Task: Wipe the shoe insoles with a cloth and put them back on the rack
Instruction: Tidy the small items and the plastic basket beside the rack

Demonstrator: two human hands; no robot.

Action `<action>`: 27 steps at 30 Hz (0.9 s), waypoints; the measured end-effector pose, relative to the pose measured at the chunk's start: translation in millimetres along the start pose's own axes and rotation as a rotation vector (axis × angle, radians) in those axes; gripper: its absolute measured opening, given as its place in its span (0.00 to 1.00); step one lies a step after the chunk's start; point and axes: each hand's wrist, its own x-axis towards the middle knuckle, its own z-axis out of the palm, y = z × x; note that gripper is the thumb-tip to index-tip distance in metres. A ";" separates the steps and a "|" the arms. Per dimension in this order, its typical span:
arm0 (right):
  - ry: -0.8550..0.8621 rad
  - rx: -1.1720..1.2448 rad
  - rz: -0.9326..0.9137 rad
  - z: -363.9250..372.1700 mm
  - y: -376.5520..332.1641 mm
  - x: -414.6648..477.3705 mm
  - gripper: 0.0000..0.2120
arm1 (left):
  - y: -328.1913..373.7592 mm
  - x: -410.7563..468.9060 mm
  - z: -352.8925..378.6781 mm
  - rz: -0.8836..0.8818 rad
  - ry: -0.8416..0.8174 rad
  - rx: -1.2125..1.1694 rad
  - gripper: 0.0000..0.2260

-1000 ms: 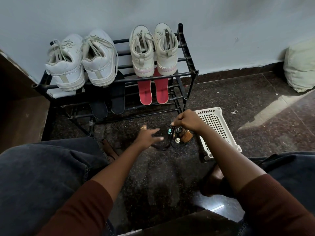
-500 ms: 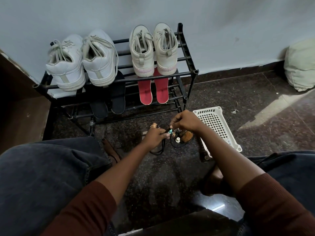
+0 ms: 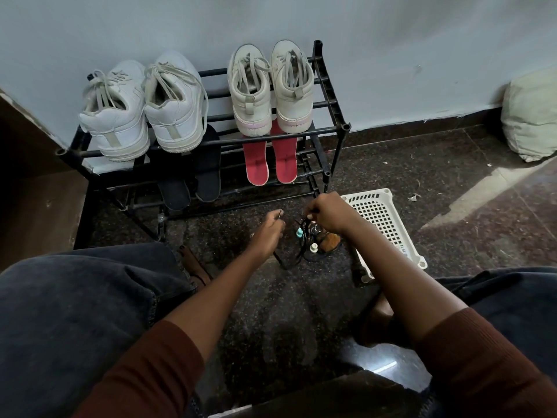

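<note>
A black shoe rack [image 3: 328, 132] stands against the wall. Two black insoles [image 3: 208, 173] and two red insoles [image 3: 256, 167] lie on its lower shelf. On the floor in front of it sits a small pile of a tangled black cord [image 3: 297, 256], little bottles [image 3: 313, 247] and a brown brush [image 3: 330, 244]. My left hand [image 3: 269, 232] is curled at the left of the pile, and the cord trails out from under it. My right hand [image 3: 327, 212] pinches the cord above the pile. No cloth is clearly visible.
Two pairs of white sneakers [image 3: 120, 122] [image 3: 250, 104] fill the rack's top shelf. A white plastic basket [image 3: 379, 212] lies tilted on the floor right of my right hand. A pale cushion [image 3: 530, 116] sits at the far right wall, brown wooden furniture [image 3: 36, 206] at left.
My left hand reached into the pile with spread fingers, closed on the cord, then drew slightly left. My right hand stayed over the pile, lifting the cord a little.
</note>
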 end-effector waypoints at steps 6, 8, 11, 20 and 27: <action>-0.148 0.126 -0.078 -5.0 -16.4 -4.5 0.11 | -3.7 1.8 3.6 0.120 0.040 0.078 0.14; -0.175 0.213 -0.095 -7.1 -20.6 -5.9 0.14 | 2.7 0.9 8.0 0.124 0.077 -0.063 0.15; -0.145 0.214 -0.133 -8.4 -22.9 -4.1 0.15 | 14.8 -0.3 12.8 0.096 0.074 -0.255 0.14; 0.194 0.238 -0.128 -4.6 -20.1 -3.2 0.04 | 23.3 -2.8 16.5 0.046 0.046 -0.403 0.11; 0.305 0.183 -0.082 -3.4 -19.9 -1.7 0.07 | 24.8 -6.6 13.4 0.086 0.007 -0.430 0.12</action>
